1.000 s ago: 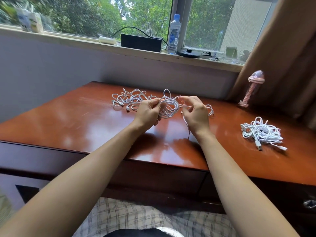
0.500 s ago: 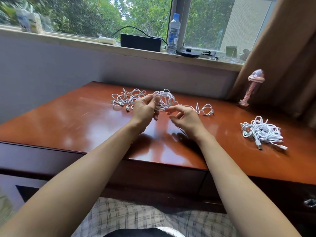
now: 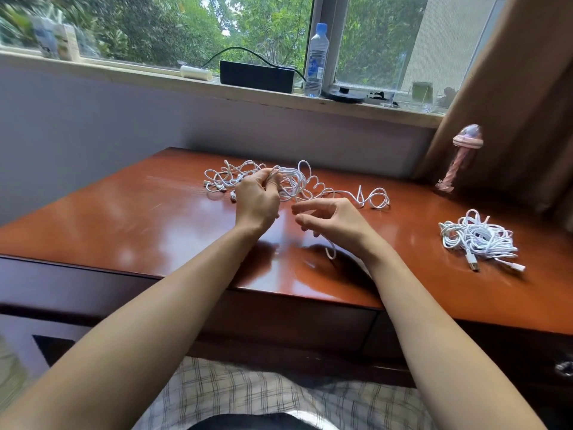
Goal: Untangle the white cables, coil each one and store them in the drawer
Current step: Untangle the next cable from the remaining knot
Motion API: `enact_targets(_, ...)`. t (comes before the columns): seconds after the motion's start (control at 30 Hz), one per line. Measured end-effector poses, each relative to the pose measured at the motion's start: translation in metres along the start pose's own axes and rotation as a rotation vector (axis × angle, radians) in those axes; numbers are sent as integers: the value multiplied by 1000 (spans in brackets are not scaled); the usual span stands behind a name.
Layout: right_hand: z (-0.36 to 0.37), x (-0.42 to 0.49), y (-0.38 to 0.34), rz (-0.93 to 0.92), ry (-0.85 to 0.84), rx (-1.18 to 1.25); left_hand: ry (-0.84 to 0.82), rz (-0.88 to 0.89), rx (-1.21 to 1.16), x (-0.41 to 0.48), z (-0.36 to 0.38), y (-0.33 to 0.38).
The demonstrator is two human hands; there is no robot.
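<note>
My left hand (image 3: 257, 201) grips a partly wound coil of white cable (image 3: 294, 181) just above the wooden desk (image 3: 124, 221). Behind it lies a tangle of white cables (image 3: 223, 178). My right hand (image 3: 336, 221) hovers to the right of the coil with curled fingers; a strand of the same cable runs under it and its loose part hangs at the palm's underside (image 3: 331, 252). The cable's tail (image 3: 375, 198) curls on the desk further right. A finished bundle of white cable (image 3: 477, 240) with USB plugs lies at the right. The drawer front (image 3: 294, 315) below the desk edge is closed.
A pink stick-shaped item (image 3: 462, 159) leans by the brown curtain (image 3: 511, 103) at the back right. The window sill holds a water bottle (image 3: 316, 57) and a black box (image 3: 257, 76). A metal drawer knob (image 3: 564, 367) shows at the lower right.
My right hand has dropped away from the coil, down and to the right, drawing a strand out. The left hand lifted the coil slightly and kept its hold.
</note>
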State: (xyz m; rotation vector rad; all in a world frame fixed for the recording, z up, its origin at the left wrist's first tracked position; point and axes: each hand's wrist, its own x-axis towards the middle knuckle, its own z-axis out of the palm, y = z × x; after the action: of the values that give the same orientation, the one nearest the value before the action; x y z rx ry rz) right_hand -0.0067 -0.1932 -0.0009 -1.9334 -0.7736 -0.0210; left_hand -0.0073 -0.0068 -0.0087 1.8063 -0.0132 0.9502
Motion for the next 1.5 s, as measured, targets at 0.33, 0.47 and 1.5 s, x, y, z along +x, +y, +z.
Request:
enact_targets(0.33,-5,0,2,-92,68,-194,-34,253,223,-5,-1,-3)
enact_targets(0.47,-11,0,1,-274,224,-518,-103,276,280,-8,2,-4)
enact_targets(1.5,0,0,-5,-555,316,-556,-198,23,113,-5,4,-6)
